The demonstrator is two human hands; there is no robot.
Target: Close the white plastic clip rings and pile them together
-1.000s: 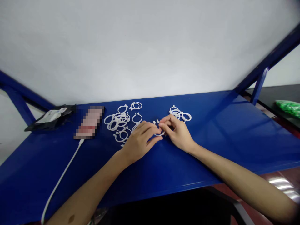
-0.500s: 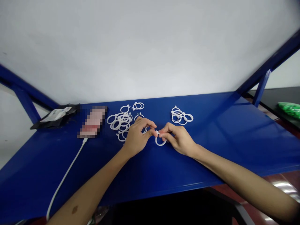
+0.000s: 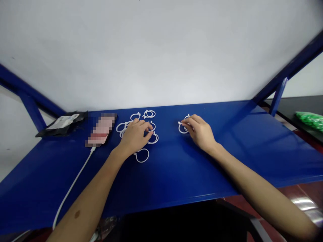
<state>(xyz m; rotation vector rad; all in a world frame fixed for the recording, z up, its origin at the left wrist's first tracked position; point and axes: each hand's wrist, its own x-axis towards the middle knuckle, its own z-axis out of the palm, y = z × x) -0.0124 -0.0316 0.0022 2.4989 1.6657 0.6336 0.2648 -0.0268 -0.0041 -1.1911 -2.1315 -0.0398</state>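
My left hand (image 3: 135, 136) lies on the left heap of open white plastic rings (image 3: 137, 117), fingers curled down and pinched on one ring at the heap's right side. A single ring (image 3: 142, 155) lies loose just in front of that hand. My right hand (image 3: 200, 131) rests over the smaller right pile, which it mostly hides. Its fingertips are closed on a white ring (image 3: 182, 129) at the pile's left edge. All of this sits on a blue table (image 3: 227, 161).
A phone (image 3: 101, 133) with a white cable (image 3: 73, 185) lies left of the rings, and a black pouch (image 3: 62, 123) at the far left. Blue frame struts (image 3: 277, 92) rise at both back corners. A green bundle (image 3: 311, 119) lies on a dark surface at right.
The hands held one ring together at the middle. They have parted: the right carried the ring back to the right pile, the left moved onto the left heap.
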